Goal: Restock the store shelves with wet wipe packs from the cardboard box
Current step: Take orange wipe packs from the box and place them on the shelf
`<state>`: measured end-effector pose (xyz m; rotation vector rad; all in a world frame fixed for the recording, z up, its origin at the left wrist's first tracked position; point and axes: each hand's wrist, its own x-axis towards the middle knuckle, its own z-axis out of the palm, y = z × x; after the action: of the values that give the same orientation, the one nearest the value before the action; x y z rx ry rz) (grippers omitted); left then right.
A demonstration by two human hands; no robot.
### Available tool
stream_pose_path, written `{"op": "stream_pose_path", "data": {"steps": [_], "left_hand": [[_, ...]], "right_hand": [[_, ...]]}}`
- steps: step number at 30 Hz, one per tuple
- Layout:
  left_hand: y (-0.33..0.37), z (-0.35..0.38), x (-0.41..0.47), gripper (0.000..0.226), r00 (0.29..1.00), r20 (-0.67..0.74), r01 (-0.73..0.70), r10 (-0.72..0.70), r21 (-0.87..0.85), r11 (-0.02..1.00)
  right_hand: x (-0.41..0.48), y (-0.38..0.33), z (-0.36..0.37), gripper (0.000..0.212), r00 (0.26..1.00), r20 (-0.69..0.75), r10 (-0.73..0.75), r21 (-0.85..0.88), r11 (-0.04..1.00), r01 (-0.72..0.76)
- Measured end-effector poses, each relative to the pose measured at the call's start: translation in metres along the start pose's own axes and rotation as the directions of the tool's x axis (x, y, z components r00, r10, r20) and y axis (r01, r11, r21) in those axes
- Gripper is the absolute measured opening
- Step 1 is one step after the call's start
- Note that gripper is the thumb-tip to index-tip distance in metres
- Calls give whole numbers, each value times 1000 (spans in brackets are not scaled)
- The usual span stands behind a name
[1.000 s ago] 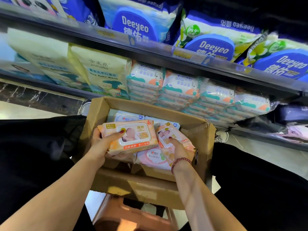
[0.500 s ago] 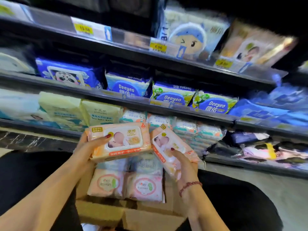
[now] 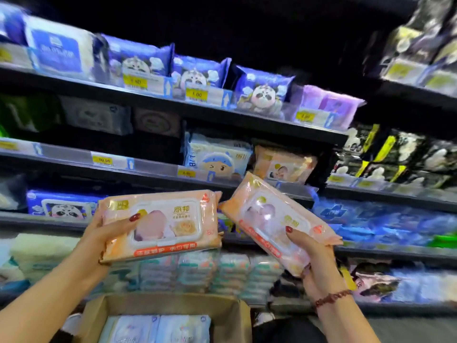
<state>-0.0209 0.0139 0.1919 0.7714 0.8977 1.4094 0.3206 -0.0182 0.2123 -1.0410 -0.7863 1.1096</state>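
Observation:
My left hand (image 3: 103,233) grips an orange-pink wet wipe pack (image 3: 168,224) by its left end, thumb on the front, and holds it level. My right hand (image 3: 314,253) grips a second matching pack (image 3: 272,219) from below, tilted down to the right. Both packs are raised in front of the shelves, well above the open cardboard box (image 3: 99,315) at the bottom. The box holds more pale blue-white packs (image 3: 158,329). One matching orange pack (image 3: 284,164) stands on the shelf just above my right hand's pack.
Dark store shelves (image 3: 148,172) with yellow price tags fill the view. Blue panda packs (image 3: 262,90) line the upper shelf, a blue-hat baby pack (image 3: 217,157) stands beside the orange one, and black-yellow packs (image 3: 395,157) sit to the right. Stacked small packs (image 3: 217,273) sit low.
Both hands have lifted their packs out of the box and up toward the shelves. The view has tilted upward, so the box now shows only at the bottom edge.

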Motion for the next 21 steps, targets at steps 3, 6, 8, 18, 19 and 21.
{"op": "stream_pose_path", "data": {"steps": [3, 6, 8, 18, 19, 21], "left_hand": [[7, 18, 3, 39, 999, 26, -17, 19, -41, 999], [6, 35, 6, 34, 999, 37, -26, 29, -77, 997], [2, 44, 8, 34, 999, 31, -32, 35, -91, 995], [-11, 65, 27, 42, 1000, 10, 5, -4, -75, 997], [-13, 65, 28, 43, 1000, 0, 7, -7, -72, 997], [-16, 64, 32, 48, 1000, -13, 15, -15, -65, 998]], "right_hand": [[22, -30, -6, 62, 998, -2, -66, -29, 997, 66], [52, -50, -11, 50, 993, -65, -101, -9, 995, 100], [69, -60, -10, 44, 988, -109, -110, -32, 994, 107], [127, -73, 3, 34, 987, -122, -100, -158, 984, 80], [132, -74, 5, 30, 988, -113, -109, -169, 982, 89], [141, -75, 5, 30, 986, -82, -148, -219, 967, 127]]}}
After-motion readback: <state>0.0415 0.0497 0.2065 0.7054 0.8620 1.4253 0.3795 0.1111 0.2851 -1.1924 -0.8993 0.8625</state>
